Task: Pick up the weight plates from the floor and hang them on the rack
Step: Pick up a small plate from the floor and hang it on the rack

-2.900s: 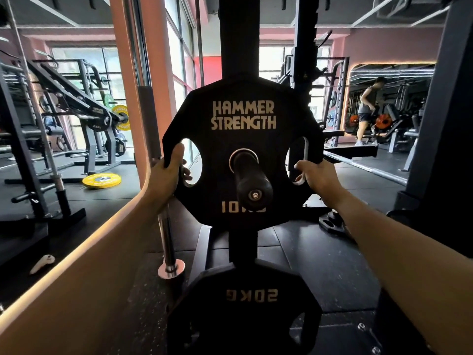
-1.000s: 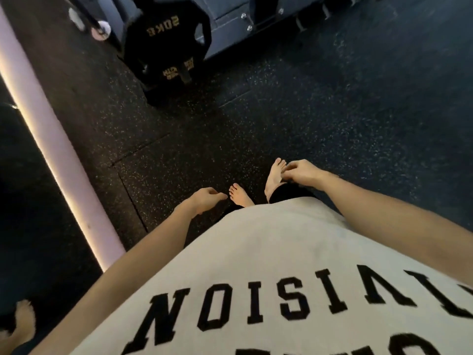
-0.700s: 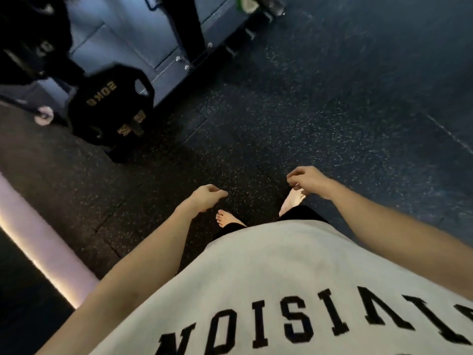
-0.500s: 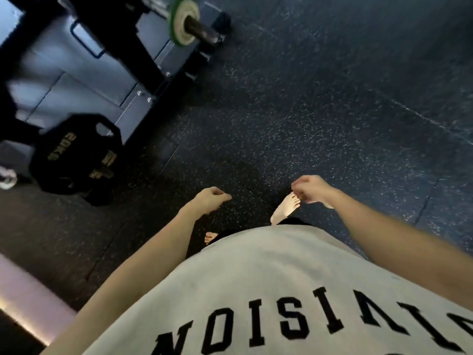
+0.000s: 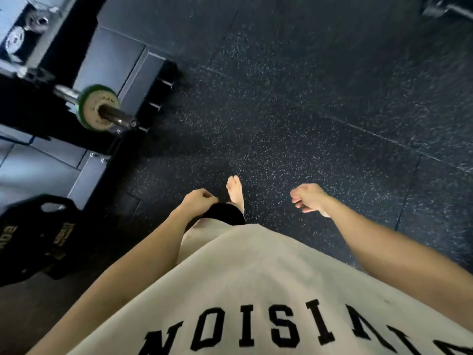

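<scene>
A: Where are the hands right now?

B: Both hang in front of the body with nothing in them. The left hand (image 5: 198, 204) has its fingers loosely curled, the right hand (image 5: 311, 199) too, so each grip is slack and empty.

A: And the plates?

B: One black weight plate (image 5: 38, 239) hangs low on the rack (image 5: 38, 119), at the left edge of the floor (image 5: 320, 111) as the camera sees it. A small green plate (image 5: 98, 107) sits on a bar end (image 5: 117, 119) that sticks out from the rack over the floor. No loose plate shows on the stretch of floor in view.

A: What worries you from here?

B: The bare foot (image 5: 235, 192), mostly. The person walks barefoot on the rubber floor, and any plate lifted next is heavy. In my view, if a grip slips on the rim during the lift, the plate lands near unprotected toes.

A: Anything else?

B: That bar end juts out roughly at leg height, near the walking path. A careless step toward the rack could knock a shin or hip against it. Also, the picture is smeared by head motion, so I cannot judge how close the body really is to the rack.

A: And lifting form?

B: Bending at the waist with a heavy plate could strain the back; that is a guess, not something seen.
</scene>
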### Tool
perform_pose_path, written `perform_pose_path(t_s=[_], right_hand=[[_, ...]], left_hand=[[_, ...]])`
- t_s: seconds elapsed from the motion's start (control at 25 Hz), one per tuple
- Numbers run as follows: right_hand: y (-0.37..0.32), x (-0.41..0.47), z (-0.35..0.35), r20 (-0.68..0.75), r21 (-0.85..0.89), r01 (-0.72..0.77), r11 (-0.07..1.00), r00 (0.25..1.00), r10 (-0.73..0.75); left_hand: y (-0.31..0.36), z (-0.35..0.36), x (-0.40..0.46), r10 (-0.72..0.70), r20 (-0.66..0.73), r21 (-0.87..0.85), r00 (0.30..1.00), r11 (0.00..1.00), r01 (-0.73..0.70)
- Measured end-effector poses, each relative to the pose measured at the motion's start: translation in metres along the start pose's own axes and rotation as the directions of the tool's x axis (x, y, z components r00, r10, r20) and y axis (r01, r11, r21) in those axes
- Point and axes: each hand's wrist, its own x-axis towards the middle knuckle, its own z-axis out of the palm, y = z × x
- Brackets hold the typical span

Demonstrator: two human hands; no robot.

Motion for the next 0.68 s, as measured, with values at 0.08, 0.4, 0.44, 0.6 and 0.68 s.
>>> perform_pose_path(t_s=[0.08, 0.4, 0.44, 0.6, 0.68], right_hand=[[-0.036, 0.027, -0.021, 0.003, 0.007, -0.002, 1.0, 1.0, 0.002], [-0.218, 0.115, -0.144, -0.072, 0.046, -0.021, 0.999, 0.997, 0.024], [-0.241, 0.128, -0.16, -0.095, 0.054, -0.022, 0.998, 0.995, 0.027], [-0.329, 0.19, -0.208, -0.091, 0.053, -0.046, 0.998, 0.995, 0.05], [-0.378, 0.226, -0.236, -0.069, 0.016, -0.041, 0.999, 0.997, 0.042]], left_hand=[[0.035, -0.021, 0.038, 0.001, 0.019, 0.009, 1.0, 1.0, -0.001], [0.211, -0.175, 0.179, 0.083, 0.062, 0.116, 0.995, 0.989, -0.09], [0.235, -0.196, 0.197, 0.096, 0.042, 0.115, 0.994, 0.988, -0.1], [0.316, -0.255, 0.258, 0.106, 0.02, 0.117, 0.994, 0.987, -0.108], [0.356, -0.278, 0.289, 0.099, 0.019, 0.119, 0.995, 0.988, -0.101]])
